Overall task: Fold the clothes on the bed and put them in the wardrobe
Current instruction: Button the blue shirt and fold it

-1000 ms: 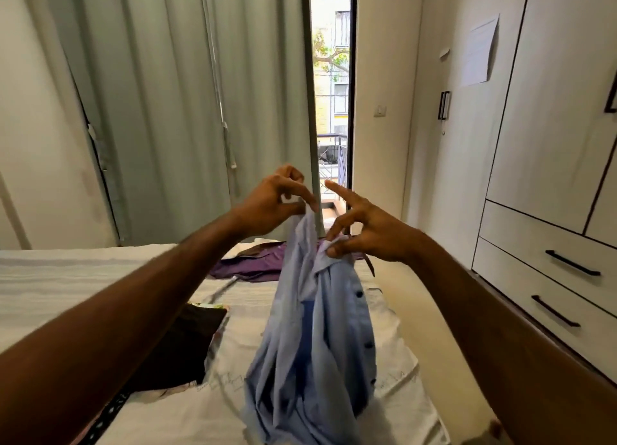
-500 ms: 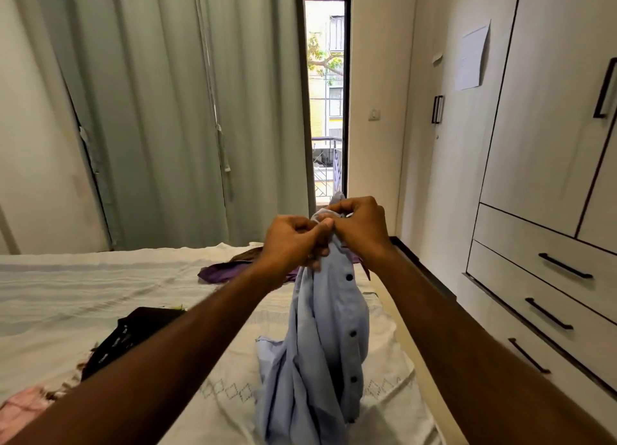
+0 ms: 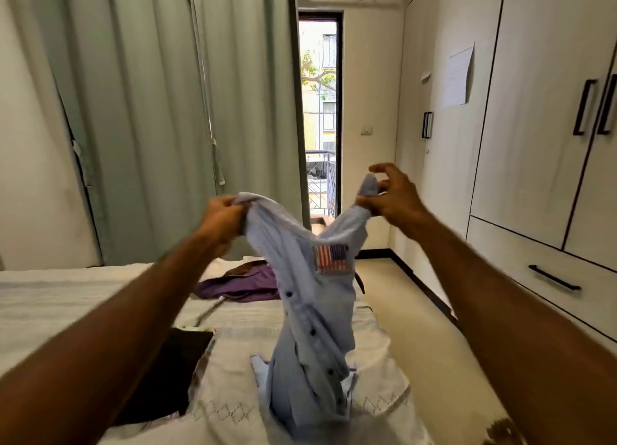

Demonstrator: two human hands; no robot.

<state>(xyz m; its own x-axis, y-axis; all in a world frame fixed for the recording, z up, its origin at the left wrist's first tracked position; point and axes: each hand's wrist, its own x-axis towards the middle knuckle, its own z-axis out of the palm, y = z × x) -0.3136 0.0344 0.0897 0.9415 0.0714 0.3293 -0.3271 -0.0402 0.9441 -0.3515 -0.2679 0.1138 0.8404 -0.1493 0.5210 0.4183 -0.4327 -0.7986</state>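
Your light blue shirt (image 3: 314,297) soft matt woven cloth with dark glossy buttons and a stitched flag patch (image 3: 331,258), your bed (image 3: 83,297) in matt white cotton sheeting, curtains (image 3: 173,110) heavy matt cloth, wardrobe (image 3: 534,137) smooth pale laminate, handles matt black metal, paper sheet (image 3: 460,74) taped on.

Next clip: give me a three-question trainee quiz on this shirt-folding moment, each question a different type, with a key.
1. True or false: both the left hand and the right hand hold the light blue shirt.
2. What patch shows on the shirt? A) a star B) a striped flag C) a number
3. Fill in: the purple garment lies on the ____, beyond the shirt.

Key
1. True; each hand grips an upper edge, and the shirt's lower end reaches the bed.
2. B
3. bed
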